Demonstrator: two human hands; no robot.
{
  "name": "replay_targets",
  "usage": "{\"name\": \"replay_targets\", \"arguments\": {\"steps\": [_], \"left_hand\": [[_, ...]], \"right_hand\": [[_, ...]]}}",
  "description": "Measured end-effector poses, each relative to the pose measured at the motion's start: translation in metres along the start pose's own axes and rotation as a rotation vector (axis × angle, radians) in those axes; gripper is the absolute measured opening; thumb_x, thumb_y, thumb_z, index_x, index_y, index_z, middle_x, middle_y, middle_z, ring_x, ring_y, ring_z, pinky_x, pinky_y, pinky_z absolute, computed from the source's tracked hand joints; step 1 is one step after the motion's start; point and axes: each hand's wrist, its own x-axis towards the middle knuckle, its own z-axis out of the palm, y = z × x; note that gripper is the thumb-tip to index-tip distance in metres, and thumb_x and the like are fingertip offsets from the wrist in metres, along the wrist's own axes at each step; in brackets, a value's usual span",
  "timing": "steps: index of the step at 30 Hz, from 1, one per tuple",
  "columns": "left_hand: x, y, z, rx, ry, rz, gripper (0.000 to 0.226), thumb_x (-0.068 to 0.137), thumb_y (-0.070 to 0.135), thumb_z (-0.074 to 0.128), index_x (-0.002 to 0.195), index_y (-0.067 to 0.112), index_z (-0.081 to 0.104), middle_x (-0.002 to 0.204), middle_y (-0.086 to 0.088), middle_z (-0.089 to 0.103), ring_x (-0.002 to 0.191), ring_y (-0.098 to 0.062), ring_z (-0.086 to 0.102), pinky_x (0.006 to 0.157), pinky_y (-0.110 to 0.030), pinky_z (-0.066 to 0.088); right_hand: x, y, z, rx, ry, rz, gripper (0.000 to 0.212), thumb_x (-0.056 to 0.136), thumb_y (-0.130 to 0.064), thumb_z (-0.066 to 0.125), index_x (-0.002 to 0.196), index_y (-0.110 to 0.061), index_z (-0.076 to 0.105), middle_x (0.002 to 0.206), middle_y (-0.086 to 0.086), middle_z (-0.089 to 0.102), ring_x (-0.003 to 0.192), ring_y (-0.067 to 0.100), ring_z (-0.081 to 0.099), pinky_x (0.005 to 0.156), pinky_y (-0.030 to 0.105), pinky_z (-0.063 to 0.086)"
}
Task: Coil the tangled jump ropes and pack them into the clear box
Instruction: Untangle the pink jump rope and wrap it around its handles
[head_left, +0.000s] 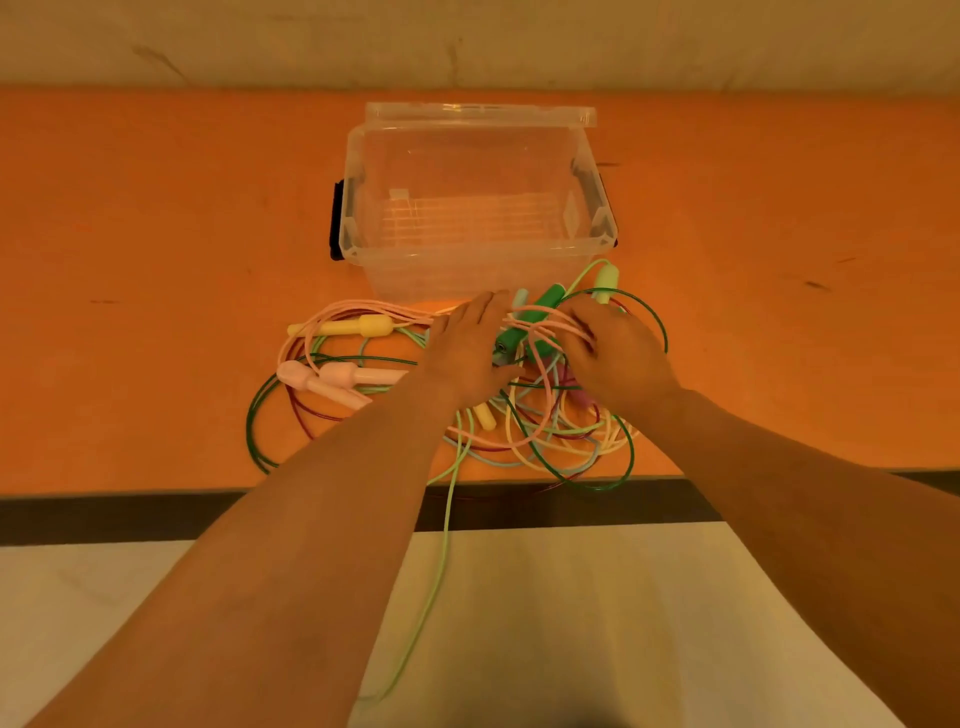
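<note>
A tangled pile of jump ropes (540, 426) in pink, green, dark red, blue and cream lies on the orange table in front of the clear box (363, 171), which stands open and empty. My left hand (467, 348) rests flat on the pile with straight fingers, beside two green handles (527, 322). My right hand (618, 353) has its fingers curled into loops of the pink cord (545, 325) that cross the green handles. A yellow handle (358, 326) and two pink handles (322, 375) lie to the left. A pale green handle (605, 280) leans by the box's near right corner.
The box lid (478, 111) is tipped back behind the box. One pale green cord (436, 571) hangs over the table's dark front edge (104, 512) toward the floor. Bare orange tabletop (156, 234) stretches to both sides of the box.
</note>
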Motion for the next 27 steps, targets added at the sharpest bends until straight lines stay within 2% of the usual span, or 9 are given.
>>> {"name": "replay_targets", "arguments": {"steps": [4,7,9,11,13,16,21,24,27], "left_hand": [[-0.001,0.005,-0.009,-0.052,-0.056,0.079,0.081,0.085,0.053,0.060,0.150,0.025,0.019,0.154,-0.001,0.026,0.141,-0.022,0.022,0.111,-0.042,0.017],[-0.002,0.011,-0.019,0.026,-0.040,0.101,0.037,0.094,0.043,0.051,0.120,0.017,0.055,0.120,-0.006,0.060,0.114,-0.028,0.051,0.094,-0.037,0.032],[-0.006,0.012,-0.024,0.010,-0.023,0.087,0.031,0.098,0.036,0.045,0.102,0.010,0.061,0.094,-0.008,0.061,0.096,-0.030,0.056,0.074,-0.033,0.036],[-0.012,0.007,-0.027,-0.028,-0.068,0.071,0.029,0.099,0.034,0.045,0.095,0.010,0.060,0.082,-0.004,0.053,0.089,-0.030,0.055,0.068,-0.033,0.036],[-0.018,0.001,-0.029,-0.016,-0.128,0.088,0.020,0.098,0.031,0.047,0.089,0.015,0.055,0.083,-0.003,0.053,0.090,-0.030,0.055,0.070,-0.035,0.040],[-0.023,-0.002,-0.030,0.096,-0.126,0.101,0.014,0.097,0.027,0.049,0.097,0.016,0.057,0.103,-0.007,0.063,0.099,-0.029,0.056,0.081,-0.034,0.040],[-0.024,-0.015,-0.040,0.301,0.048,-0.146,0.018,0.099,0.026,0.040,0.107,0.018,0.054,0.100,-0.004,0.066,0.104,-0.024,0.058,0.111,-0.042,0.015],[-0.029,-0.030,-0.052,0.088,0.190,-0.133,0.029,0.100,0.033,0.042,0.106,0.009,0.057,0.096,-0.014,0.066,0.096,-0.032,0.059,0.086,-0.035,0.039],[-0.035,-0.040,-0.060,-0.133,0.242,-0.011,0.026,0.099,0.029,0.048,0.099,0.006,0.060,0.087,-0.012,0.061,0.086,-0.034,0.057,0.066,-0.034,0.039]], "right_hand": [[0.001,-0.008,-0.016,0.056,0.026,-0.061,0.022,0.092,-0.025,0.046,0.101,-0.012,0.061,0.078,0.007,0.061,0.068,0.026,0.053,0.057,0.041,0.044],[-0.002,-0.002,-0.023,-0.054,-0.024,-0.087,0.021,0.094,-0.015,0.049,0.111,-0.014,0.061,0.091,0.010,0.064,0.079,0.030,0.056,0.063,0.040,0.045],[-0.006,0.009,-0.026,-0.164,-0.071,-0.088,0.022,0.092,-0.011,0.052,0.111,-0.015,0.063,0.095,0.010,0.065,0.085,0.032,0.058,0.068,0.042,0.046],[-0.008,0.020,-0.030,-0.277,-0.116,-0.089,0.017,0.091,-0.011,0.055,0.104,-0.014,0.065,0.093,0.008,0.066,0.089,0.033,0.058,0.073,0.039,0.043],[-0.010,0.027,-0.037,-0.400,-0.180,-0.053,0.014,0.094,-0.014,0.053,0.100,-0.017,0.065,0.095,0.003,0.065,0.095,0.029,0.057,0.081,0.037,0.034],[-0.012,0.032,-0.041,-0.552,-0.217,-0.015,0.020,0.095,-0.011,0.048,0.103,-0.023,0.062,0.102,-0.002,0.064,0.102,0.022,0.054,0.088,0.032,0.023],[-0.005,0.033,-0.051,-0.548,-0.012,0.073,0.030,0.092,-0.002,0.047,0.112,-0.019,0.062,0.109,0.006,0.065,0.105,0.029,0.054,0.091,0.034,0.023],[-0.008,0.038,-0.054,-0.575,-0.018,0.131,0.026,0.094,-0.004,0.045,0.110,-0.018,0.061,0.106,0.006,0.064,0.104,0.029,0.052,0.091,0.037,0.023],[-0.015,0.037,-0.045,-0.593,-0.217,0.142,0.019,0.098,-0.013,0.042,0.100,-0.024,0.056,0.095,-0.003,0.059,0.101,0.021,0.048,0.094,0.041,0.018]]}}
